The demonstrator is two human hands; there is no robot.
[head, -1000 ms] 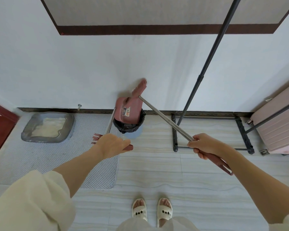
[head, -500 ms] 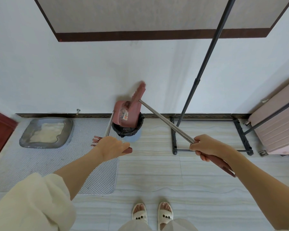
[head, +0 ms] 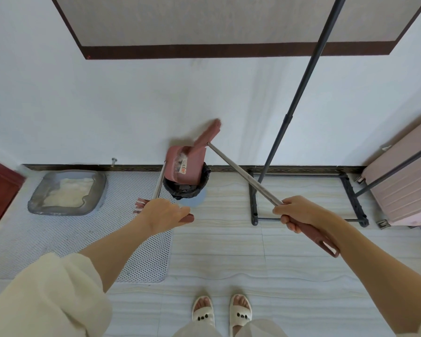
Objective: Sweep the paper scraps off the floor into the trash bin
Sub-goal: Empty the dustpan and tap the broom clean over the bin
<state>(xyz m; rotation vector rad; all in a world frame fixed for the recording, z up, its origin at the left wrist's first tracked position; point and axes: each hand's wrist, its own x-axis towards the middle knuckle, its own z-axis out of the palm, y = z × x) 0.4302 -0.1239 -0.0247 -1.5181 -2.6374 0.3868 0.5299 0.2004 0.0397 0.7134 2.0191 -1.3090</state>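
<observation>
A: How far along?

B: Nearly done, I judge. The left hand (head: 164,214) grips the dustpan (head: 185,167), tipped over the trash bin (head: 186,188) at twelve o'clock; the right hand (head: 299,210) clasps the broom (head: 206,136).

A: Scraps?

B: None visible on the floor (head: 229,251).

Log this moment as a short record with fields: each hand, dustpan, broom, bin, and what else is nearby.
left hand: grips the dustpan handle
right hand: grips the broom handle
dustpan: tipped over the trash bin
broom: head raised at the dustpan's top edge, near the wall
trash bin: black liner, on the floor by the wall
nearby: litter tray on a mat; pink suitcase
</observation>
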